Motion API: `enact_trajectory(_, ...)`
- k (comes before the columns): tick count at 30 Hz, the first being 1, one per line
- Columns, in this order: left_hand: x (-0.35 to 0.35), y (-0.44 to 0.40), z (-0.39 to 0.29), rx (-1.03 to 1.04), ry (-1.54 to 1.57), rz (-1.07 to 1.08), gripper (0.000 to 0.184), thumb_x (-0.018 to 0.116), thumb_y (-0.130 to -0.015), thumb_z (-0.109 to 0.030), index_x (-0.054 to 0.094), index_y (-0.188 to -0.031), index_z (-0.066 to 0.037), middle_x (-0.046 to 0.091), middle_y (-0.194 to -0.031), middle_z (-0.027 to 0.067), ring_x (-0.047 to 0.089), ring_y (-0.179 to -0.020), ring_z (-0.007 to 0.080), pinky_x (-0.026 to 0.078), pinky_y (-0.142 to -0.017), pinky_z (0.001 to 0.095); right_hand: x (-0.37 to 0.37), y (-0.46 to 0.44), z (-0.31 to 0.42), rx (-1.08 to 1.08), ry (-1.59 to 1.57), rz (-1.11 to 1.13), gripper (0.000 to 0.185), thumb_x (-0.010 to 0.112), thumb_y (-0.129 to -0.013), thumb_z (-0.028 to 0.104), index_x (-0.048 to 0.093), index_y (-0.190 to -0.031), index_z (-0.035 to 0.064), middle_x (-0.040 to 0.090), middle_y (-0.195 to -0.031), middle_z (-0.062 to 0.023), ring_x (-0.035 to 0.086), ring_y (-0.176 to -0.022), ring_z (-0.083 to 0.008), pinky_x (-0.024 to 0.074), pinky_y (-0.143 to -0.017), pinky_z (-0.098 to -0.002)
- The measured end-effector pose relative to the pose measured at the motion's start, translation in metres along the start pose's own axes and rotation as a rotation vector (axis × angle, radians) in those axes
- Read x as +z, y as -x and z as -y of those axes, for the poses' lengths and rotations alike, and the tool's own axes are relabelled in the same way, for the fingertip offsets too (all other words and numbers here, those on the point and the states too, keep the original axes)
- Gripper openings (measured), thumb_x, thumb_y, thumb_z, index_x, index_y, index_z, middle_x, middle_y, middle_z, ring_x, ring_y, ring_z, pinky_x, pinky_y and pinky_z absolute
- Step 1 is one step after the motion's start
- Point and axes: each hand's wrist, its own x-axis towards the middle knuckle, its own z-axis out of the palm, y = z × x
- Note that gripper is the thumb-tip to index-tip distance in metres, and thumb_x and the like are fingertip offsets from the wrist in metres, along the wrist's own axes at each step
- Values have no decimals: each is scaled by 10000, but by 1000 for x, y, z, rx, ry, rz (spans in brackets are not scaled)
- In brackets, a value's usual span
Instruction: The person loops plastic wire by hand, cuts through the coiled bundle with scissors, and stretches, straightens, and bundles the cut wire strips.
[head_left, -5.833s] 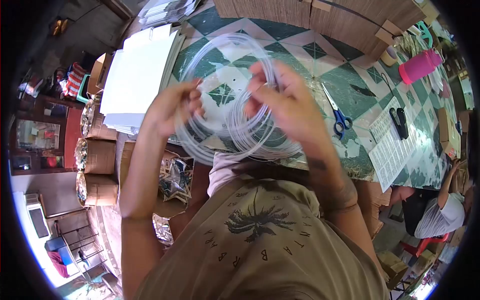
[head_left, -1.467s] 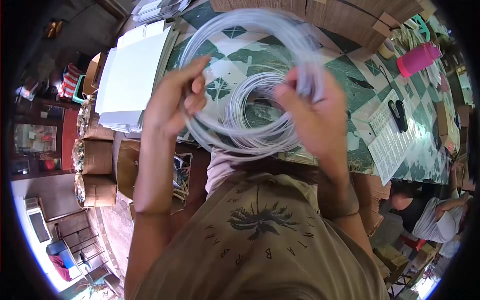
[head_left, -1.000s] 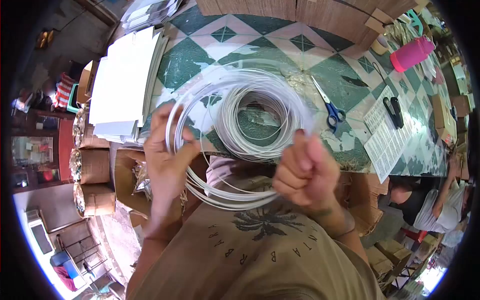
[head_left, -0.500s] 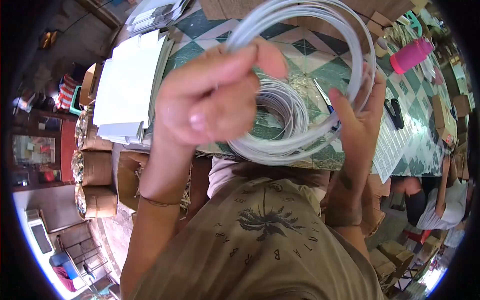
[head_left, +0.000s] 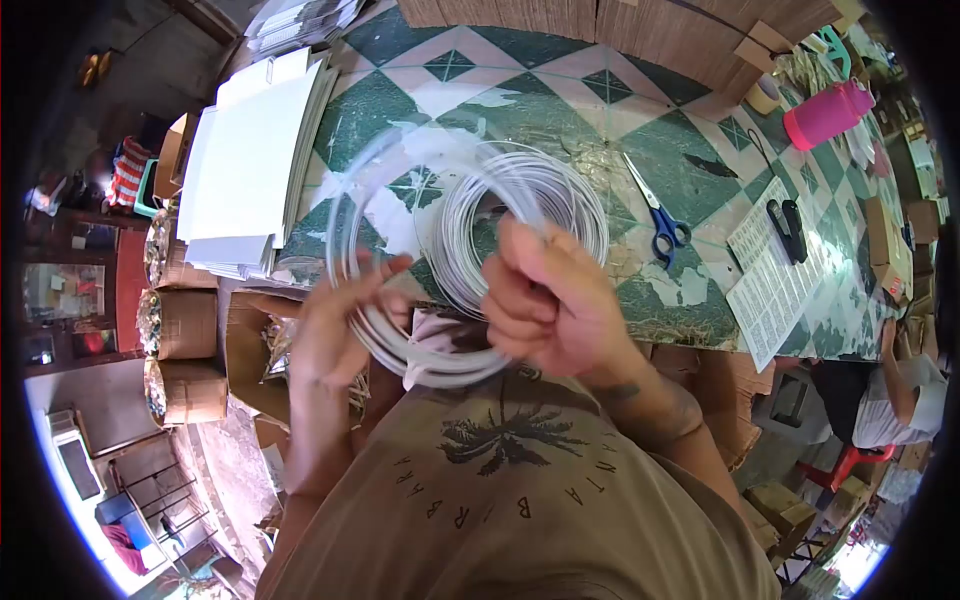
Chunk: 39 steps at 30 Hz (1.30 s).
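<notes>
white wire loops [head_left: 470, 372] hanging near tabletop coil [head_left: 585, 200]; right hand [head_left: 555, 298] gripping right side; left hand [head_left: 342, 322] blurring, grip unclear; keeping turns even likely avoiding tangles.

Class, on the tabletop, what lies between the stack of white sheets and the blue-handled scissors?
In the head view, the coil of thin white strand on the table lies between them, with the held loops partly in front.
</notes>
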Motion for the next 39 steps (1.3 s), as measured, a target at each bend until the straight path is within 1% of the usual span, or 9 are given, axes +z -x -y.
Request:
enact_trajectory(6,88,-25,-67,21,140,897,336,453,-1034,-99,456,-1339,43,435,-525,-31,353,-360,56,274,-351,195,3,17,56,-961,1732,-647,291,661,-865,-9,563,-1138,19,572,-1009,-106,548,-884,-184,462,-764,-275)
enact_trajectory(10,131,-29,-69,-302,177,1565,251,517,-1029,-132,507,-1241,3,382,-531,-53,299,-374,81,256,-389,211,9,36,64,-901,1136,-597,325,657,-874,9,552,-1182,5,573,-934,-108,584,-878,-197,520,-782,-318)
enact_trajectory(13,105,-16,-54,-235,195,1468,240,583,-957,-71,523,-1184,-18,485,-655,0,444,-513,93,317,-447,205,0,62,49,-526,359,-304,226,570,-992,95,552,-1213,54,420,-565,34,442,-443,-106,473,-466,-273)
enact_trajectory(16,35,1,-31,690,-747,451,398,628,-832,4,547,-1222,23,606,-971,125,621,-812,185,492,-668,245,-4,50,18,-257,-130,-3,211,398,-1081,204,534,-1187,82,265,-562,83,223,-433,-56,253,-410,-227)
enact_trajectory(20,-14,16,12,131,-277,8,406,572,-831,80,529,-1226,-6,547,-1309,229,649,-990,300,523,-704,215,-11,18,-17,51,-238,-62,244,409,-1089,308,466,-945,118,250,-574,72,173,-461,-57,167,-427,-235)
enact_trajectory(23,-14,9,-2,-43,-72,42,407,564,-865,63,512,-1261,-11,628,-1138,175,660,-806,249,524,-654,231,1,6,-8,92,-157,23,153,554,-1033,228,501,-972,98,373,-605,43,277,-453,-67,245,-426,-231)
enact_trajectory(29,63,-10,-50,66,231,900,364,527,-957,-30,507,-1320,-45,517,-599,2,455,-446,126,421,-485,261,13,25,50,-1018,1636,-575,415,731,-764,1,562,-1142,34,592,-1025,-98,574,-870,-189,478,-774,-301)
enact_trajectory(33,104,-15,-51,-98,178,1783,232,582,-931,-28,636,-1157,-25,438,-533,1,446,-433,129,451,-516,294,17,30,57,-1283,1275,-678,475,720,-778,-5,521,-1208,23,594,-920,-88,585,-801,-234,499,-837,-364)
enact_trajectory(39,3,-10,-11,651,-420,819,368,642,-780,83,620,-1138,1,646,-1026,195,621,-590,255,578,-620,345,5,43,16,-214,36,-42,122,484,-1051,172,587,-1093,121,336,-530,84,249,-406,-40,210,-352,-203)
